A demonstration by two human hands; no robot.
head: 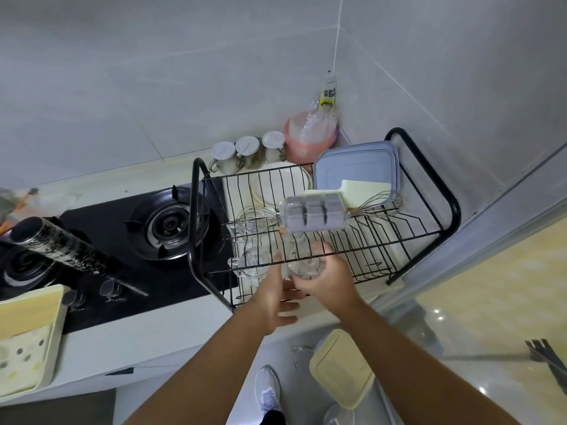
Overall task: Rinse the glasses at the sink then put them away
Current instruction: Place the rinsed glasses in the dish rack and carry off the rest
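My right hand [329, 282] grips a clear glass [303, 266] at the front of the black two-tier dish rack [453, 207], just under the upper shelf's front edge. My left hand [276, 297] is beside it with relaxed fingers, reaching below the glass toward the lower tier. On that lower tier, to the left, stands a clear glass mug with a handle [250, 262]. More glassware shows dimly behind it through the wires.
The upper shelf carries two whisks [256, 219], a grey ice tray [314, 213], plates [276, 185] and blue lids [357, 167]. A black gas hob [165, 225] lies to the left. Jars [247, 153] and a pink container [308, 139] stand at the wall. A lidded bin [340, 368] sits on the floor.
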